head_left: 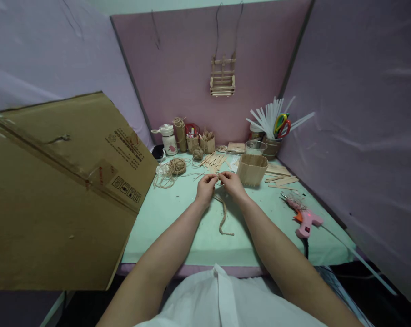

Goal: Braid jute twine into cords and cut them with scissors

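Note:
Over the middle of the table, my left hand (206, 188) and my right hand (231, 182) meet fingertip to fingertip. Both pinch a length of jute twine, and its braided tail (223, 218) hangs toward me and lies on the cloth. The exact spot where the fingers grip is small and partly hidden. Just right of my right hand stands a box made of wooden craft sticks (252, 170). A ball of jute twine (177, 166) with loose strands sits to the left, beyond my left hand.
A large cardboard sheet (62, 195) leans at left. On the right lies a pink glue gun (307, 221) with a glue stick behind it. Loose craft sticks (214, 161), a white bottle (169, 141) and a holder with glue sticks and scissors (272, 147) stand at the back.

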A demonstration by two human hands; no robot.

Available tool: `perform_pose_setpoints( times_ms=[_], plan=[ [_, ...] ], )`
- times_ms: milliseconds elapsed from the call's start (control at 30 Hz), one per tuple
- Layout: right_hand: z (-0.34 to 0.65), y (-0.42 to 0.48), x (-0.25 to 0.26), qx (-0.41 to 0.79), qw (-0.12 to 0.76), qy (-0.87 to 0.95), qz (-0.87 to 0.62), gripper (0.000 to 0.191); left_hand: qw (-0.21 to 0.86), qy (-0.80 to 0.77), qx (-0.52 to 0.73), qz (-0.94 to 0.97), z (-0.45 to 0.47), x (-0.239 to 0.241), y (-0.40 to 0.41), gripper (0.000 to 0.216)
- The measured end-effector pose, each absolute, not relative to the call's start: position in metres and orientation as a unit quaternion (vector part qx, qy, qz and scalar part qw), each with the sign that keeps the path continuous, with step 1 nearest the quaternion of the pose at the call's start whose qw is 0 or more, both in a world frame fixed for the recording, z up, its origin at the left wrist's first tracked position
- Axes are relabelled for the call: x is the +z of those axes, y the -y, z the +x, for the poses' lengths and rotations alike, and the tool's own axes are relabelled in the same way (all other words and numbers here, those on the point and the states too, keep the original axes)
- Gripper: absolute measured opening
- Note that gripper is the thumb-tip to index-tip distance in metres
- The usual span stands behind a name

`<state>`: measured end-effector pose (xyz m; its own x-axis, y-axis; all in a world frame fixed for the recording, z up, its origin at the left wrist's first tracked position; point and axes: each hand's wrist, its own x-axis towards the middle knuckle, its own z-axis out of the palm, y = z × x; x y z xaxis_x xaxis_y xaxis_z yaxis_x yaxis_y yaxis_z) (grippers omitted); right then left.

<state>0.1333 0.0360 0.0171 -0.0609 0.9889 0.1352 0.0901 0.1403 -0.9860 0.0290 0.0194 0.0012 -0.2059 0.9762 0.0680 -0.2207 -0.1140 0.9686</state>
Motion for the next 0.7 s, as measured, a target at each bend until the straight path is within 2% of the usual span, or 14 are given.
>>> perform_pose_setpoints(
  times_ms=[133, 267, 700],
  plan=[
    [0.1342, -0.0354, 0.0178, 0.469, 0.497, 0.557, -0.472, 0.026, 0.507, -0.455, 0.618, 0.392, 0.0296, 0.0067, -0.0166, 0.024],
    [0.1327, -0.0379, 0.0167, 0.404, 0.533, 0.576, -0.47, 0.02, 0.5, -0.463, 0.624, 0.383, 0.0291, 0.0052, -0.0175, 0.025],
    [0.1319, -0.0358, 0.0141, 0.286, 0.521, 0.653, -0.469, 0.018, 0.472, -0.468, 0.644, 0.379, 0.0284, 0.0034, -0.0192, 0.02]
  ],
)
